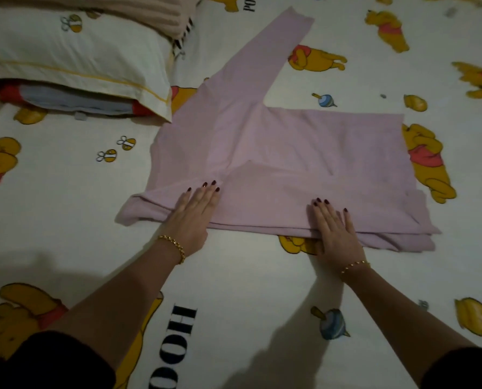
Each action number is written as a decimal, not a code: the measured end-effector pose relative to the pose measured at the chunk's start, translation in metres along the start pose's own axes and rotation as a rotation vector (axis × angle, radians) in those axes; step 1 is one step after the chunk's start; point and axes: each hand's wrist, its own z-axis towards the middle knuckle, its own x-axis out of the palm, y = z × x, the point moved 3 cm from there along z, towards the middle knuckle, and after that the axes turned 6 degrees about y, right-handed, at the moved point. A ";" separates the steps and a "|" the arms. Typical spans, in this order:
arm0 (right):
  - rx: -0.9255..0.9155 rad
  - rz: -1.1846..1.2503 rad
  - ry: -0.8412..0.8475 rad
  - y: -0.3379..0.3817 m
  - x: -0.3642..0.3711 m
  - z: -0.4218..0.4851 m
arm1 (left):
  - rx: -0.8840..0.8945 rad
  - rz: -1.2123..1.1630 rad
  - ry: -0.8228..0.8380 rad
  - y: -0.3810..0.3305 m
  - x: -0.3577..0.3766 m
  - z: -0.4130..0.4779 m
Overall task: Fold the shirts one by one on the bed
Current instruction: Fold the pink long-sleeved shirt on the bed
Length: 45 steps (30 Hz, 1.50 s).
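A pale pink long-sleeved shirt lies flat on the bed sheet. Its near side is folded over toward the middle, and one sleeve stretches away to the upper middle. My left hand presses flat on the folded near edge at the shirt's left part, fingers straight. My right hand lies flat on the same folded edge further right, fingers straight and spread. Neither hand holds any cloth.
A white pillow lies at the upper left, with a striped beige cloth behind it and red and grey fabric tucked under it. The sheet with its yellow bear print spreads around the shirt.
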 end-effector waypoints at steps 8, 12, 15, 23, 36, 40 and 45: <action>0.216 -0.075 0.030 -0.111 0.008 -0.029 | -0.060 0.032 0.017 -0.032 0.004 0.022; 0.215 -0.094 0.090 -0.136 0.010 -0.024 | -0.075 -0.057 -0.011 -0.036 0.003 0.034; 0.179 -0.113 0.100 -0.141 0.015 -0.024 | -0.067 -0.032 -0.020 -0.037 0.010 0.037; 0.129 -0.133 0.063 -0.136 0.033 -0.071 | 0.011 0.087 -0.101 -0.046 0.033 0.001; 0.118 -0.043 0.154 -0.098 0.059 -0.192 | 0.075 0.012 0.006 -0.089 0.057 -0.118; 0.106 0.008 0.206 -0.092 0.050 -0.199 | 0.083 -0.061 0.064 -0.090 0.053 -0.132; -0.059 0.187 0.198 -0.080 0.027 -0.187 | 0.168 -0.236 -0.074 -0.085 0.033 -0.128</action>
